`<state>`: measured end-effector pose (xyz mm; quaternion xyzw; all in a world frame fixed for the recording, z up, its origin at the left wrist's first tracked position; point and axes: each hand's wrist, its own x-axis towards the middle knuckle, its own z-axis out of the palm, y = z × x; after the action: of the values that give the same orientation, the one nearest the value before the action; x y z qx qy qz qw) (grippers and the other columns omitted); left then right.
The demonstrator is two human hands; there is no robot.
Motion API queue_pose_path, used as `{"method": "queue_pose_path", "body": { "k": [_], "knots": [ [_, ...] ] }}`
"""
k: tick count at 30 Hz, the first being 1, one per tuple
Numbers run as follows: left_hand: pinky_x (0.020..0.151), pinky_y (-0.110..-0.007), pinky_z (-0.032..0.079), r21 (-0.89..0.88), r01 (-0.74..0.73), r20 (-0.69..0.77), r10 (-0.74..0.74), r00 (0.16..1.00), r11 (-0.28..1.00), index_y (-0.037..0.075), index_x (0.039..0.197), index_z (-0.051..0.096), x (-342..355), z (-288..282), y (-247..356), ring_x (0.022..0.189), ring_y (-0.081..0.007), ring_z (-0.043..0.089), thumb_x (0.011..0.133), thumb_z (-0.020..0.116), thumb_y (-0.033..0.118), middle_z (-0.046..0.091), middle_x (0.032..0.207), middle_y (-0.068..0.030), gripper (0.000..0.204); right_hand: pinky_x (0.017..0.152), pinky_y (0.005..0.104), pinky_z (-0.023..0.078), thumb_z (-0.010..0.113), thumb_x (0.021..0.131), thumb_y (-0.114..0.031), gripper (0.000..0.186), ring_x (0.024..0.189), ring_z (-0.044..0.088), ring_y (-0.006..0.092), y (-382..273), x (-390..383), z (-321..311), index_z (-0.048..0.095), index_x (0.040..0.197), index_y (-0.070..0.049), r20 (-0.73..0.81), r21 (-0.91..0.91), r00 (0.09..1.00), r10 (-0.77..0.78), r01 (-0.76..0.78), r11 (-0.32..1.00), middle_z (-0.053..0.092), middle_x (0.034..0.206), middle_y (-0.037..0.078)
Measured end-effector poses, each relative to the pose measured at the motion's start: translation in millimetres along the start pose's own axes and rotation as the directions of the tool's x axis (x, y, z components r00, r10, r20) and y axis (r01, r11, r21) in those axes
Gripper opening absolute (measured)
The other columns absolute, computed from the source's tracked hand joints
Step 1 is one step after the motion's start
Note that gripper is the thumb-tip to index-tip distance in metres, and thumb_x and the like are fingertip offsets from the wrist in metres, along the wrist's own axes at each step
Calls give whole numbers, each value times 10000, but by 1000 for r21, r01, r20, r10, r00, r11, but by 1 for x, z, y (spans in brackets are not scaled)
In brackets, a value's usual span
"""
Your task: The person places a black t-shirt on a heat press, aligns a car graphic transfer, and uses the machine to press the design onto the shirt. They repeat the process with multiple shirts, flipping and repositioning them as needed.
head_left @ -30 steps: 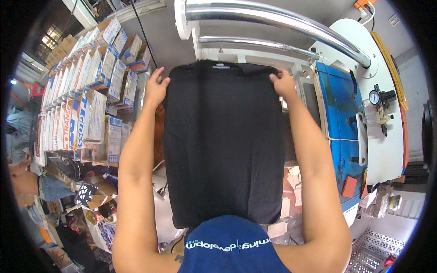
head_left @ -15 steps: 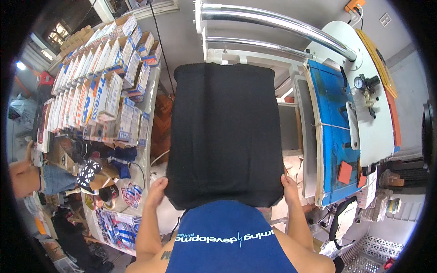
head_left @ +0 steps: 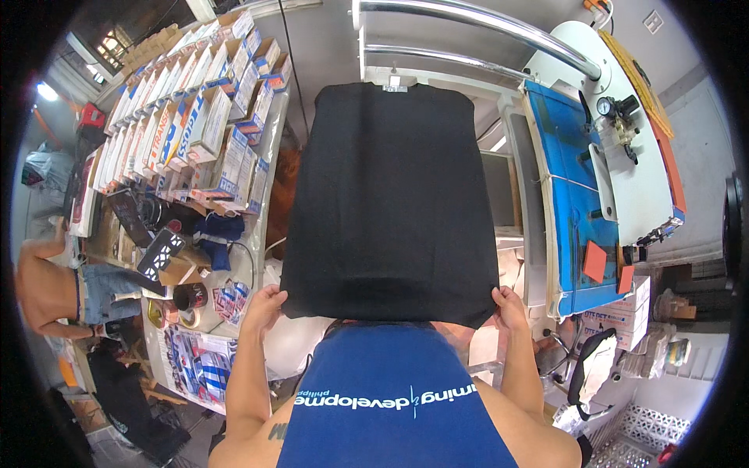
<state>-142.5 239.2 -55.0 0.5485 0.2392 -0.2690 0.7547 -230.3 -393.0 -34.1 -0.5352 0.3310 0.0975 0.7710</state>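
A black T-shirt (head_left: 390, 195) lies spread over the flat bed of a press, its small light neck label (head_left: 395, 89) showing at the far edge. The fabric reaches almost to my blue top. My left hand (head_left: 267, 304) pinches the near left corner of the hem. At the near right corner, my right hand (head_left: 509, 306) grips the cloth between thumb and fingers. The hem looks stretched straight between the two hands. Most of the bed beneath the shirt is hidden.
Chrome bars (head_left: 484, 19) cross behind the shirt. To the right stand a blue padded panel (head_left: 573, 171) and a white machine body with a pressure gauge (head_left: 605, 106). Several long cartons (head_left: 179, 125) crowd the left table. Farther left is another person (head_left: 51, 285).
The hem has been drawn wider and flatter, with my hands farther apart. The neck label now shows at the far edge. The whole view has shifted slightly.
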Motion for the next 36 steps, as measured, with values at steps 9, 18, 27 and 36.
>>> {"method": "queue_pose_path", "body": {
  "k": [9, 18, 27, 36],
  "knots": [
    [964, -415, 561, -282, -47, 12, 52, 999, 958, 54, 1128, 663, 0, 27, -5, 1035, -198, 699, 1018, 708, 134, 730, 1071, -26, 143, 1031, 414, 538, 571, 1101, -293, 353, 1149, 681, 247, 3, -8, 19, 619, 1305, -9, -68, 236, 994, -80, 94, 967, 698, 1285, 134],
    [888, -397, 586, -4, 32, 22, -32, 999, 999, 30, 1218, 680, 20, 0, -18, 944, -217, 712, 1049, 670, 176, 751, 1128, -94, 224, 1075, 410, 526, 563, 1101, -373, 491, 1224, 672, 241, 15, -1, 15, 591, 1402, 14, 11, 176, 998, -55, 52, 983, 690, 1352, 138],
    [967, -379, 573, -75, 96, 115, -87, 990, 993, 24, 1382, 634, 34, 40, 16, 1077, -234, 716, 1099, 582, 273, 740, 1236, -103, 381, 1024, 381, 545, 636, 1069, -347, 454, 1110, 705, 232, -19, 36, 19, 632, 1348, 12, 30, 38, 1000, -3, 2, 999, 727, 1266, 115],
    [945, -336, 549, -46, 32, 36, -30, 999, 998, -28, 1229, 693, 31, -5, 2, 1046, -185, 713, 1057, 658, 190, 760, 1171, -105, 280, 945, 353, 571, 610, 1093, -252, 341, 1025, 705, 219, -7, 16, 5, 627, 1255, 48, -97, 19, 995, -17, 19, 1000, 727, 1165, 125]
  ]
}}
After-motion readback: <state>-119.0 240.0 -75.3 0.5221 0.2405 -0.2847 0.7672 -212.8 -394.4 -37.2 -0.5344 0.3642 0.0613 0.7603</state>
